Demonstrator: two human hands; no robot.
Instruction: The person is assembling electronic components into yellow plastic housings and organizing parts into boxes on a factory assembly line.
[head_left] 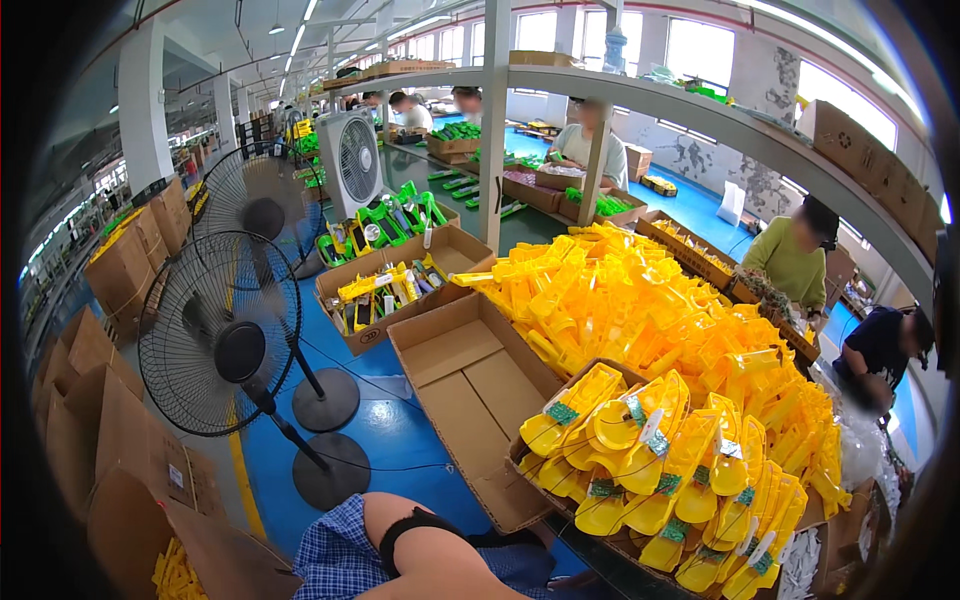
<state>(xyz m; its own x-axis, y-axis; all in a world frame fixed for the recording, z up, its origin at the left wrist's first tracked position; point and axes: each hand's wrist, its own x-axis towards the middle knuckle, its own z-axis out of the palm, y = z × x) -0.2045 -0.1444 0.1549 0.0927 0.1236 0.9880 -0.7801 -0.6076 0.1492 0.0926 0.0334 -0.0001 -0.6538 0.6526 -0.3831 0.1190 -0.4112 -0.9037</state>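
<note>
Neither of my hands shows. At the lower edge there is bare skin with a black band (pixel 405 530) and blue checked cloth (pixel 335 545); which part of me this is, I cannot tell. Closest to me on the right, a cardboard box holds several yellow plastic shells (pixel 600 515) stacked in rows, with small green circuit boards (pixel 605 487) and thin wires on them. Beyond it rises a large heap of loose yellow plastic shells (pixel 620 290). An open carton (pixel 450 350) with bare cardboard inside lies left of the stacked shells.
Two black stand fans (pixel 240 350) (pixel 263 218) are on the blue floor at left, cables trailing. Another carton (pixel 365 335) holds yellow and green assembled parts. A grey shelf frame (pixel 495 130) crosses above the bench. People work beyond, one in a green top (pixel 790 265). Tall cartons (pixel 140 460) stand left.
</note>
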